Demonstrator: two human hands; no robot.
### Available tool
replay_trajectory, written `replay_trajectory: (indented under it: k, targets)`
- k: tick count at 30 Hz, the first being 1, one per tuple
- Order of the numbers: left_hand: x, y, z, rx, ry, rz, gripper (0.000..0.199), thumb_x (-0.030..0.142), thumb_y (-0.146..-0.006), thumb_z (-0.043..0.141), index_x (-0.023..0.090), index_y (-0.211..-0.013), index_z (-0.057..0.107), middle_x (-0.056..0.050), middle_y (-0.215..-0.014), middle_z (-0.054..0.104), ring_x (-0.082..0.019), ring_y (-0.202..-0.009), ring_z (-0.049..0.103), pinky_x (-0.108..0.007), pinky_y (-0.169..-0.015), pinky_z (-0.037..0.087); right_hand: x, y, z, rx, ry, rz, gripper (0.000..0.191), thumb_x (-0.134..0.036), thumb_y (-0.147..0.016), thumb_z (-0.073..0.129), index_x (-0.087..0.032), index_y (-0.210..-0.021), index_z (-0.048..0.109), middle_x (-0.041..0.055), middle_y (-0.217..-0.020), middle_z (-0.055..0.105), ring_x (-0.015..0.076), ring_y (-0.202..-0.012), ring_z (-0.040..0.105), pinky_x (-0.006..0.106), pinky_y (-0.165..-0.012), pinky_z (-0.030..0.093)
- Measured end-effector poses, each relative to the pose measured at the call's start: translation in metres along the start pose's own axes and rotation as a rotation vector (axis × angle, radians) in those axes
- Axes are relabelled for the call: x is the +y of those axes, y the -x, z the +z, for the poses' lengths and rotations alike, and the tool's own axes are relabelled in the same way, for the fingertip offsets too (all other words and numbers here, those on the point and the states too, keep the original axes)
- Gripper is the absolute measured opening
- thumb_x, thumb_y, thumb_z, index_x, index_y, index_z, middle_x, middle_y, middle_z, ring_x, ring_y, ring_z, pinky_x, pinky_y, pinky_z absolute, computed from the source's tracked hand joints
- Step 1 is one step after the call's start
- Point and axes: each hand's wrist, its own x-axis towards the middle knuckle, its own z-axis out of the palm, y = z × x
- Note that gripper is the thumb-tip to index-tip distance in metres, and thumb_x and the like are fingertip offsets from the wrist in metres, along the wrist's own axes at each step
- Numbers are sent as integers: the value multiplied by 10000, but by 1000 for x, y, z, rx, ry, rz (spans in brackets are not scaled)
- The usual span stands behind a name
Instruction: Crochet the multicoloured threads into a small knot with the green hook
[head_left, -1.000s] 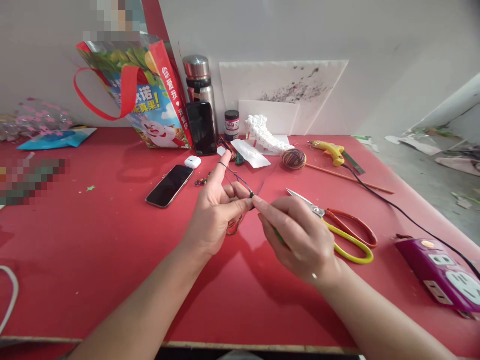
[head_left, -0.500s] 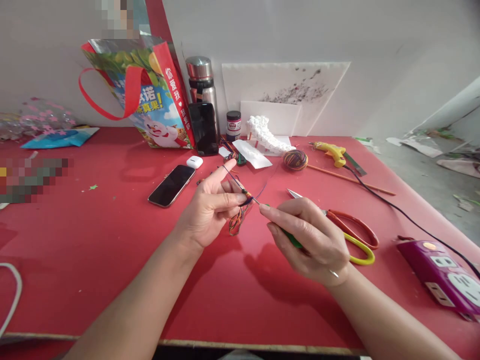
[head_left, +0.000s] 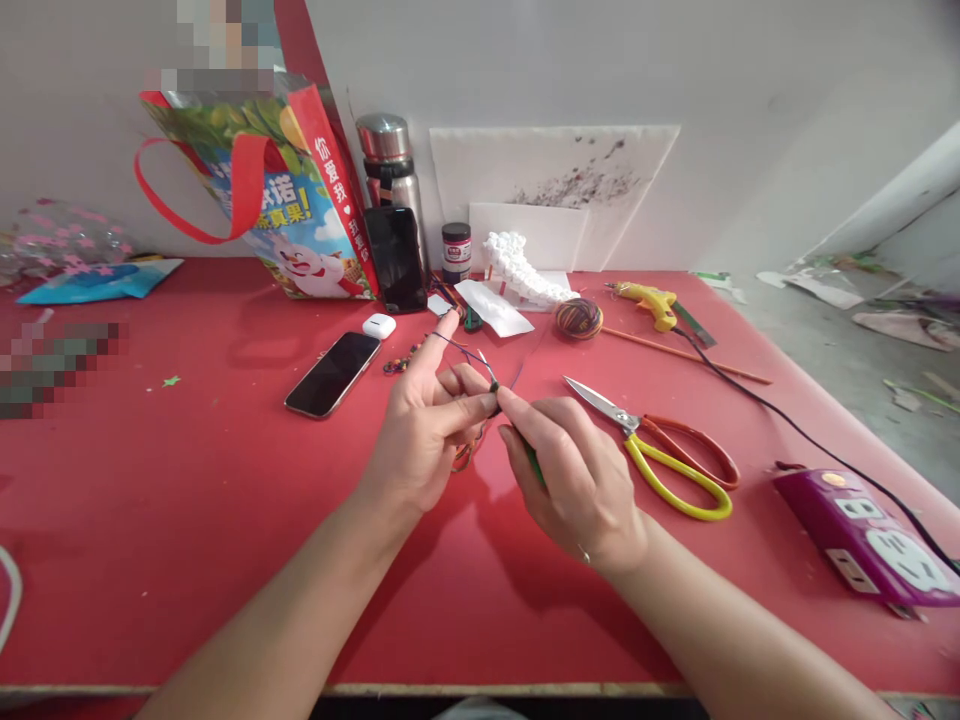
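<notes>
My left hand [head_left: 420,430] pinches a small piece of dark multicoloured yarn work [head_left: 493,398], with its index finger raised and a strand running over it. My right hand [head_left: 577,470] is closed round the green handle [head_left: 534,462] of a crochet hook, whose metal tip [head_left: 486,364] sticks out past the yarn work. The fingertips of both hands meet there. Loose multicoloured yarn [head_left: 466,456] hangs below my left fingers. A yarn ball [head_left: 579,318] lies behind my hands, near a white knitted piece [head_left: 521,268].
Scissors [head_left: 634,425] and a purple power strip [head_left: 870,535] lie to the right, a yellow glue gun [head_left: 652,302] with its cable behind. A phone [head_left: 334,374] and white earphone case [head_left: 379,326] are at left. Bag [head_left: 300,200], flask [head_left: 390,160] and upright phone [head_left: 397,260] stand behind.
My right hand has moved left, up against my left fingertips, and the hook now passes through beyond the yarn work. The scissors are uncovered. The whole view has shifted slightly.
</notes>
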Motion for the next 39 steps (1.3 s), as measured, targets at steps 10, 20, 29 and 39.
replay_trajectory:
  k: [10, 20, 29, 39]
  targets:
    - [10, -7, -11, -17, 112, -53, 1184, -7, -642, 886, 139, -1715, 408, 44, -728, 674, -79, -607, 546, -160, -514, 371, -9, 2, 5, 84, -679, 461, 244, -214, -1109, 596, -224, -1304, 742, -23, -754, 626, 113, -580, 592, 267, -568, 530]
    - [10, -9, -16, -92, -17, 79, 1026, 99, -734, 922, 199, -1666, 505, -14, -893, 779, -107, -715, 598, -219, -603, 423, -2, 2, -5, 76, -738, 533, 230, -298, -1096, 657, -222, -1274, 780, -4, -749, 661, 117, -566, 566, 273, -538, 495]
    - [8, -8, -13, -50, -135, 161, 1060, 196, -809, 940, 304, -1723, 414, -13, -883, 790, -165, -809, 708, -246, -655, 487, 3, 2, -6, 69, -693, 480, 233, -236, -1094, 646, -214, -1286, 776, 11, -800, 690, 115, -609, 592, 261, -556, 502]
    - [-4, 2, 0, -1, -112, 144, 1241, 134, -769, 963, 437, -1759, 279, 48, -792, 713, -97, -575, 568, -214, -522, 422, -1, -3, -3, 46, -425, 391, 245, -137, -1069, 614, -208, -1272, 731, 50, -923, 772, 137, -691, 665, 279, -618, 548]
